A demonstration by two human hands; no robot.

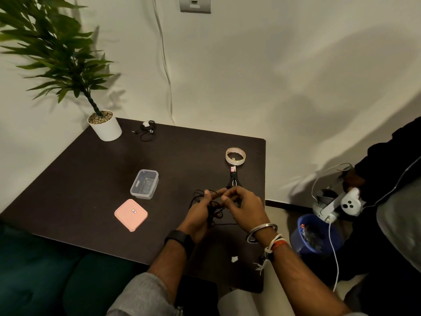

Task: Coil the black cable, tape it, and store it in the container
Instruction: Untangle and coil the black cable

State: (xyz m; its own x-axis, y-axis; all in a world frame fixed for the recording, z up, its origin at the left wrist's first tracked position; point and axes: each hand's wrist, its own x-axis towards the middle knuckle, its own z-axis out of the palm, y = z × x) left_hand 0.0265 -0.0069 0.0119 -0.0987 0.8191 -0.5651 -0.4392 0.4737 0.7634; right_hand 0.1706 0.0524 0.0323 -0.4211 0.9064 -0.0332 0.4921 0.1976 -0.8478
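Note:
A thin black cable point(197, 195) hangs in loose loops between both hands, just above the dark table point(91, 169). My left hand point(200, 213) grips the bundled loops from below. My right hand point(242, 207) pinches a strand at the top of the bundle. A tape roll point(235, 156) lies at the back right, with black-handled scissors point(232, 179) just in front of it. The clear plastic container point(144, 184) stands without its lid left of my hands. Its pink lid point(130, 215) lies flat in front of it.
A potted plant point(104, 127) stands at the table's back left corner, another small coiled black cable point(147, 130) beside it. A scrap of white paper point(234, 259) lies near the front edge. Right of the table a person holds a white headset point(337, 205) above a blue bin point(315, 234).

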